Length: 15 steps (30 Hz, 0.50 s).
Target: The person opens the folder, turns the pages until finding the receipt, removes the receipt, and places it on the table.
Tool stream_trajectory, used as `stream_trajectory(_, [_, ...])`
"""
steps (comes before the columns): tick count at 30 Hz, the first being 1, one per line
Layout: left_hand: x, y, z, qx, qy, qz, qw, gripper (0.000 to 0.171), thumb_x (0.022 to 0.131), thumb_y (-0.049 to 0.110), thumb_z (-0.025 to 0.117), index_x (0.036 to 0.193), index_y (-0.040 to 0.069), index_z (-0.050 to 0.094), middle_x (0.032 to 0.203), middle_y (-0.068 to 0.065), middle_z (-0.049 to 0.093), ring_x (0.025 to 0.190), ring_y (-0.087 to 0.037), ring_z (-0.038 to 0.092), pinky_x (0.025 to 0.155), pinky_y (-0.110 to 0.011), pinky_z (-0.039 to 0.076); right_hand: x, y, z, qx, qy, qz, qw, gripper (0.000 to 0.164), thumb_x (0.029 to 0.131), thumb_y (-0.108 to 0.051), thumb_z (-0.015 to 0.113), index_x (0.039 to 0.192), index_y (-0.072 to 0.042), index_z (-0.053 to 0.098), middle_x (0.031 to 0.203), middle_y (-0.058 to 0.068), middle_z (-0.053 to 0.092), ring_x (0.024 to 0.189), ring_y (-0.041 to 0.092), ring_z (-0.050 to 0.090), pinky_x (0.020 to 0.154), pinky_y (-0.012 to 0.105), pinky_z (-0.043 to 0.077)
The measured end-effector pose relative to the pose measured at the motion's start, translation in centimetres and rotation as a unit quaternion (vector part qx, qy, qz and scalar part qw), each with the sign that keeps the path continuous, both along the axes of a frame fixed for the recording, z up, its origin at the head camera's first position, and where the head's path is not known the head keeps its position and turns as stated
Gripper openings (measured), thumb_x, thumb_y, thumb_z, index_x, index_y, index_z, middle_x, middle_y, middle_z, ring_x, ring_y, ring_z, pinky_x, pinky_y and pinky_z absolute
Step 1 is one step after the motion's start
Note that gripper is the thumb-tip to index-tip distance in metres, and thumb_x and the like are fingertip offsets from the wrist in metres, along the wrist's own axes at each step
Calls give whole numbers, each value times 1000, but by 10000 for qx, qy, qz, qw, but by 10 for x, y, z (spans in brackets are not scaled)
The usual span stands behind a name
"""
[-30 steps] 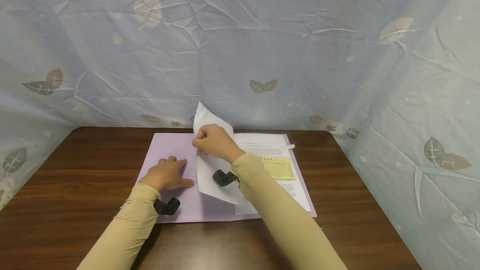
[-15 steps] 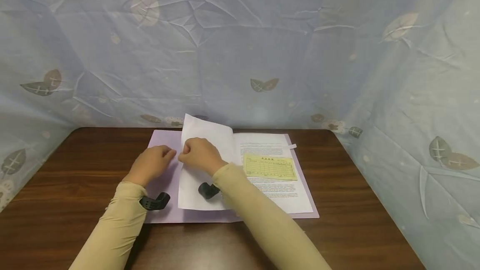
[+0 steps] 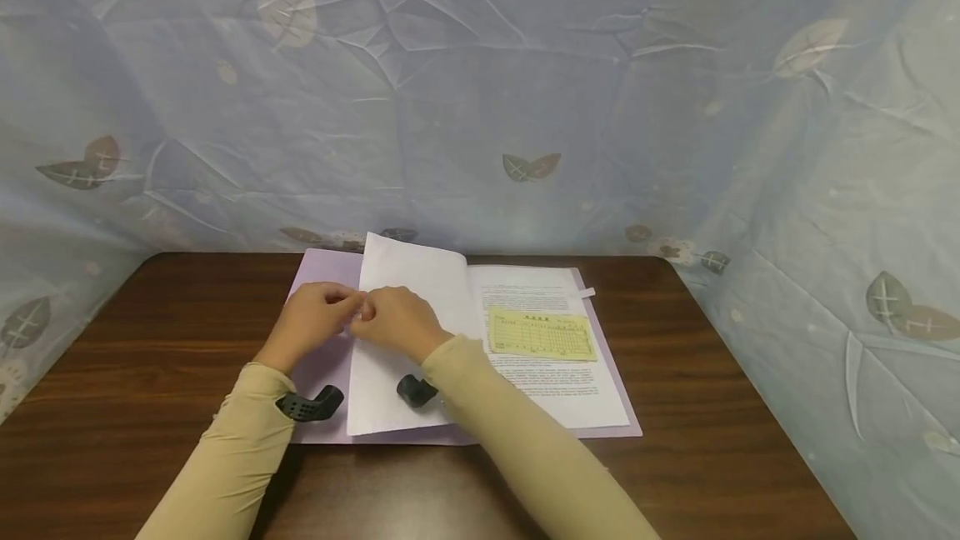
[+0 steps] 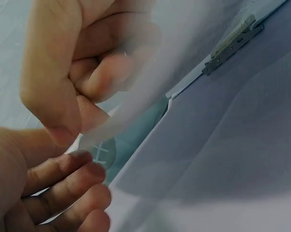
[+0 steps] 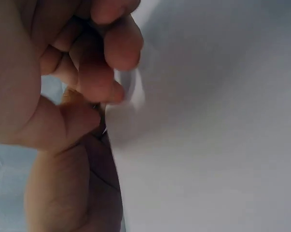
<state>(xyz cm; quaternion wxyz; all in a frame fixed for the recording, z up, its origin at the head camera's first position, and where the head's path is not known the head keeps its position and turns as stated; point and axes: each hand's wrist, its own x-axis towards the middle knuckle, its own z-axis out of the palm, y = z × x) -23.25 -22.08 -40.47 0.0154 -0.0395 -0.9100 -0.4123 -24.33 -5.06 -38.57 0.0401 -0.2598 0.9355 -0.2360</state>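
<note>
A lifted white sheet of paper [image 3: 416, 261] stands over the left half of an open purple folder [image 3: 324, 373]. My left hand [image 3: 311, 319] pinches at the sheet's left edge with thumb and fingertips. Right beside it, my right hand [image 3: 400, 319] also pinches that edge, its fingers curled and nearly meeting the left ones. In the left wrist view, thumb and index of the left hand [image 4: 53, 179] close on a small white corner, below the bent fingers of the right hand. A pale, shiny bit [image 5: 133, 89] shows by the right fingertips in the right wrist view.
On the folder's right side lie printed pages [image 3: 551, 398] with a yellow form slip [image 3: 542, 335] on top. A white tab [image 3: 587, 293] sticks out past their right edge. A metal clip [image 4: 234, 46] lines the spine. Patterned cloth [image 3: 450, 107] hangs behind the wooden table [image 3: 172, 340].
My right hand has drawn the sheet further left, and its edge has come down. My left hand has lifted off the folder and moved up to meet the right hand at the sheet's edge.
</note>
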Motion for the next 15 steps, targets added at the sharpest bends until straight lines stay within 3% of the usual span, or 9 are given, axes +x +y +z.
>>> stream_trajectory(3, [-1, 1, -1, 154, -60, -133, 9998, 33, 102, 26, 63, 115, -1, 76, 105, -17, 76, 83, -20, 70, 67, -30, 56, 0, 5, -1, -145, -69, 70, 9998, 28, 92, -29, 70, 70, -20, 56, 66, -10, 51, 59, 4, 44, 55, 19, 35])
stream_trajectory(8, [0, 1, -2, -75, -98, -239, 9996, 32, 99, 20, 67, 119, -3, 73, 92, -12, 76, 76, -16, 67, 68, -30, 51, -1, 24, 2, -190, -184, -93, 9996, 17, 93, -29, 68, 80, -19, 65, 73, -9, 61, 66, 7, 53, 59, 22, 41])
stream_trajectory(15, [2, -3, -2, -419, -339, -542, 9971, 41, 96, 13, 67, 133, -4, 65, 103, -18, 73, 80, -21, 67, 68, -32, 51, -14, 81, 4, -148, -140, -366, 9991, 18, 96, -31, 63, 83, -19, 67, 74, -6, 61, 69, 11, 55, 64, 27, 44])
